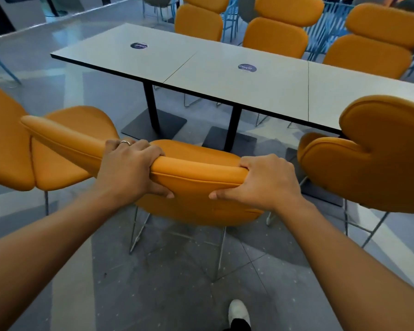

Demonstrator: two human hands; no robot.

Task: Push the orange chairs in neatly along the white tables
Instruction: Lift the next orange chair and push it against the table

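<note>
Stretching left to right ahead, the white tables [225,77] lie beyond the middle orange chair [196,206], whose backrest [201,172] runs roughly parallel to their edge, short of it. Left hand [127,170] and right hand [264,182] both clasp its top rim, equally near; the front legs are hidden.

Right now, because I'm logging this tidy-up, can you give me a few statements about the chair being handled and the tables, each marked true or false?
1. The left hand and the right hand both hold the top edge of the middle orange chair. True.
2. That chair is tucked under the white tables. False: it stands clear of the table edge, with floor showing between.
3. A ring shows on the left hand. True.
4. Plates lie on the white tables. False: only round stickers show on them.
</note>
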